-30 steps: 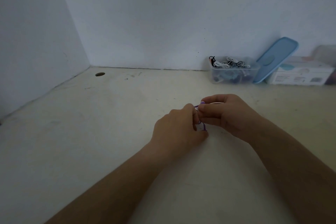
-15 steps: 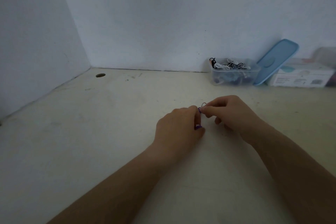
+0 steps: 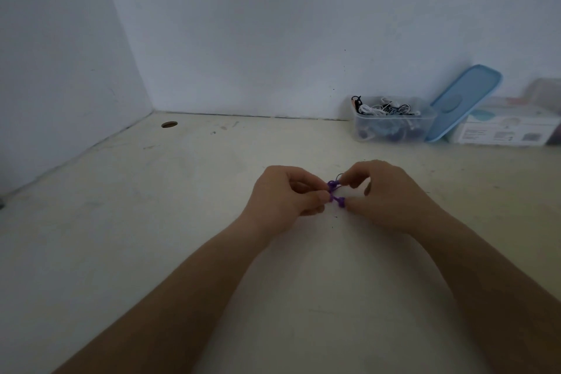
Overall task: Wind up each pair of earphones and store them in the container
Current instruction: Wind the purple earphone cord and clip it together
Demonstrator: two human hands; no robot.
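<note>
A small bundle of purple earphones [image 3: 334, 193] sits between my two hands, just above the tabletop at mid-frame. My left hand [image 3: 283, 199] pinches its left side with curled fingers. My right hand [image 3: 391, 196] pinches its right side between thumb and forefinger; a thin dark loop of cable shows above the forefinger. Most of the cable is hidden by my fingers. The clear plastic container [image 3: 391, 126] stands at the back right against the wall, holding several wound earphones in white, black and blue.
A blue lid [image 3: 464, 100] leans against the container's right side. A white printed box [image 3: 510, 127] lies further right by the wall. A round hole [image 3: 169, 124] marks the pale tabletop [image 3: 151, 206] near the back left corner.
My hands have drawn slightly apart, so the purple earbuds now show between them. The right thumb and forefinger have shifted onto the bundle's right side.
</note>
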